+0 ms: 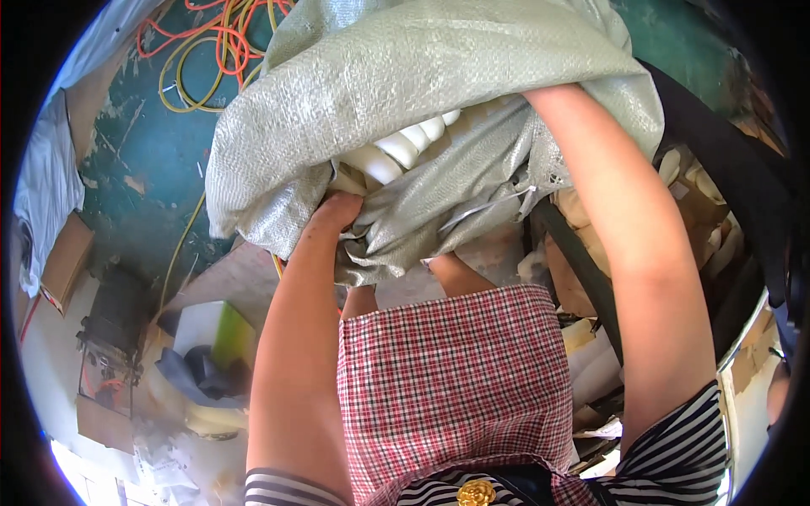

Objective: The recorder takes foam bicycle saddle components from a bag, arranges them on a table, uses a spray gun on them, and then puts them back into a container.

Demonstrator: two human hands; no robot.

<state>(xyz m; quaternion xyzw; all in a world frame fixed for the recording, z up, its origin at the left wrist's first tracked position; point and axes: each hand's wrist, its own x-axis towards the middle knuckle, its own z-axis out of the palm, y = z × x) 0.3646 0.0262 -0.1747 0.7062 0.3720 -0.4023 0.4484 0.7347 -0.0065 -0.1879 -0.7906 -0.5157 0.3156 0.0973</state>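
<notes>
Gripping the mouth of the large grey woven plastic sack (439, 93), your left hand (337, 211) bunches its fabric. White foam tubes (405, 148) show inside. Your right hand is buried in the sack; its grip cannot be told.

Bright daylight, blown-out glare lower left, soft shadows, fisheye bending and black vignette at rim.

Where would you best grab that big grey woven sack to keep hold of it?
Probably at the bunched mouth edge of the grey woven sack, coming from the near side, where the left hand grips. The cloth gathers into thick folds there; the bulging top offers nothing to pinch.
</notes>
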